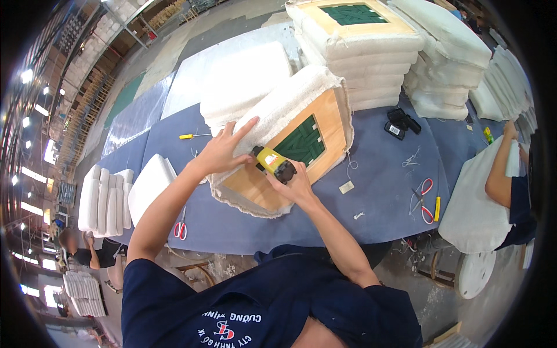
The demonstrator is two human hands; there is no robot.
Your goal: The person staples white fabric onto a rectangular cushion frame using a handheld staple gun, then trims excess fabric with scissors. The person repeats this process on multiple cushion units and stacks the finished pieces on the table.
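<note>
A cushion seat [272,107] with white padded fabric stands tilted on the table, its wooden frame [332,124] and green webbing [300,141] turned toward me. My left hand [225,149] lies on the white fabric at the frame's left edge, thumb and fingers spread. Its thumb is close to the front end of a yellow-and-black hand tool [271,161]. My right hand [297,184] is closed around that tool, in front of the webbing. The tool's exact kind is hard to make out, and its tip is hidden.
Stacked cushions [365,64] rise behind, beside another white stack [447,58]. On the blue-grey tabletop [377,174] lie black cases [400,123], red-handled scissors [426,200], more scissors [181,229] and a yellow screwdriver [187,137]. A co-worker's arm [500,174] handles white fabric at right.
</note>
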